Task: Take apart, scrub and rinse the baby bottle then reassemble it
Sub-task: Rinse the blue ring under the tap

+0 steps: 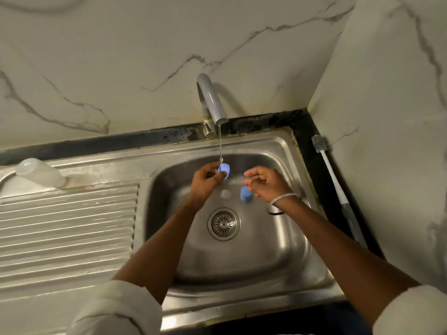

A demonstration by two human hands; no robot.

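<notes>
The left hand [205, 178] grips 1 small blue bottle part [224, 169] between thumb and fingertips, lifted right into the thin water stream [220, 146] so the flow lands on it and runs off into the basin. This reads as the rinsing step. The right hand [267, 184] hovers just beside it over the basin with fingers curled. Blur hides the fingertips, so I cannot tell whether they pinch anything or touch the 2nd blue part [246, 192] right under them. That part sits low in the sink [266, 257], probably parked there to wait its turn under the water. A clear teat [226, 194] lies on the basin floor between the 2 hands, just above the drain [223, 223], where splash reaches it and it cannot roll away.

Further out, the tap [212, 100] arches over the back rim. The clear bottle body [41, 171] lies on its side on the ribbed drainboard [72, 226] to the left, well apart from the small parts, likely set there to drain. The bottle brush [325, 163] rests on the dark tabletop [302, 122] to the right, laid aside but within reach. Reassembly is not yet begun.
</notes>
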